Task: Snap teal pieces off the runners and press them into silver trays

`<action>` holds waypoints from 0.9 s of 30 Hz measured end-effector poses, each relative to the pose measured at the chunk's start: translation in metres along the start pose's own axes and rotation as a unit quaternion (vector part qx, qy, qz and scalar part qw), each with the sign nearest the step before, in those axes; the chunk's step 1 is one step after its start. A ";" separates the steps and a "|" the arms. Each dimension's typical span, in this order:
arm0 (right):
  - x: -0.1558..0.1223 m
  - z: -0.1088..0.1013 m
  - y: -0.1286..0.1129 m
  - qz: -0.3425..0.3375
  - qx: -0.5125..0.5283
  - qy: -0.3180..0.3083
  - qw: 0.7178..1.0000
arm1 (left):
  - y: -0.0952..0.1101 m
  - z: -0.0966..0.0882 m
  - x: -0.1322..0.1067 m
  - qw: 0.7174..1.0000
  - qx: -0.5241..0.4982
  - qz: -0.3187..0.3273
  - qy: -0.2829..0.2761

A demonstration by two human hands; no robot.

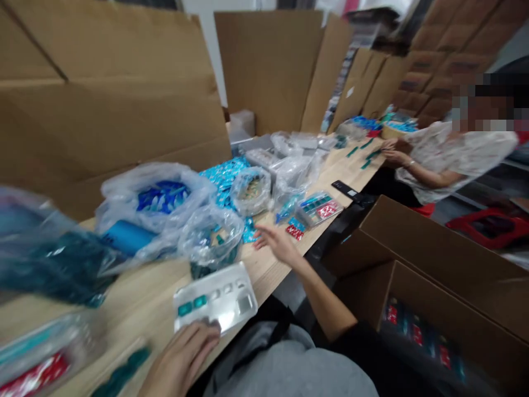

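Filling the white tray point(212, 309) appears to be the step in hand; it lies on the near table point(149, 298), two green pieces point(200, 301) at the left of its compartment row. Left hand point(182, 347) rests at the tray's near left edge, fingers together; grip cannot be told. Right hand point(278, 243) extends farther right, fingers apart, near a blue packet point(249, 231); contact unclear. Next move likely calls for closing on the packet, tray steadied.

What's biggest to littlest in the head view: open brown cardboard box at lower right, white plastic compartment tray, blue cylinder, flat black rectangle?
1. Open brown cardboard box
2. White plastic compartment tray
3. Blue cylinder
4. Flat black rectangle
The rectangle lies farther off, so its real size is unsure.
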State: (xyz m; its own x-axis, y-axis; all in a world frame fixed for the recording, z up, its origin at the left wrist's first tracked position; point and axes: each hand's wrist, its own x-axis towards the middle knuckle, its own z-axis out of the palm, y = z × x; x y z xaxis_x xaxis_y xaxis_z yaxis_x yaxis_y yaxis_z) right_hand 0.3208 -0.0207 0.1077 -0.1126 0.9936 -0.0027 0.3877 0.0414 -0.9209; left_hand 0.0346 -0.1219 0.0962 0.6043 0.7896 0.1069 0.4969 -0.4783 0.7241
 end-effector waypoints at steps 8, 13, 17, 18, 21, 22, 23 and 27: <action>0.034 -0.011 0.046 0.047 -0.084 0.031 0.995 | 0.016 -0.033 0.029 0.992 -0.001 -0.059 -0.116; 0.047 -0.010 0.046 0.016 -0.161 0.036 0.986 | 0.030 -0.019 0.026 0.981 0.164 -0.049 -0.091; 0.054 -0.015 0.026 -0.017 -0.180 0.059 0.982 | 0.033 0.005 0.022 0.940 0.339 0.022 -0.042; 0.057 -0.013 0.017 -0.037 -0.180 0.065 0.981 | 0.034 0.009 0.021 0.930 0.364 0.049 -0.029; 0.077 0.004 -0.018 -0.136 -0.206 0.040 0.968 | 0.036 0.007 0.015 0.906 0.399 0.127 0.060; 0.087 0.015 -0.028 -0.174 -0.234 0.002 0.957 | 0.038 0.005 0.013 0.901 0.400 0.142 0.092; 0.097 0.028 -0.037 -0.183 -0.276 -0.063 0.942 | 0.039 0.003 0.011 0.898 0.398 0.149 0.119; 0.139 0.086 -0.045 -0.126 -0.373 -0.252 0.884 | 0.040 0.003 0.005 0.891 0.398 0.139 0.167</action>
State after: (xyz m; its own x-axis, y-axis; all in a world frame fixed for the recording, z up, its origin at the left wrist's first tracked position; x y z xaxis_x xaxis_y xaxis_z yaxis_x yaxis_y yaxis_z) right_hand 0.2095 0.1062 0.1152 -0.6014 0.7784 -0.1798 0.7667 0.4990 -0.4040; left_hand 0.0595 -0.1383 0.1238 0.6194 0.6052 0.5002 0.7220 -0.6892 -0.0602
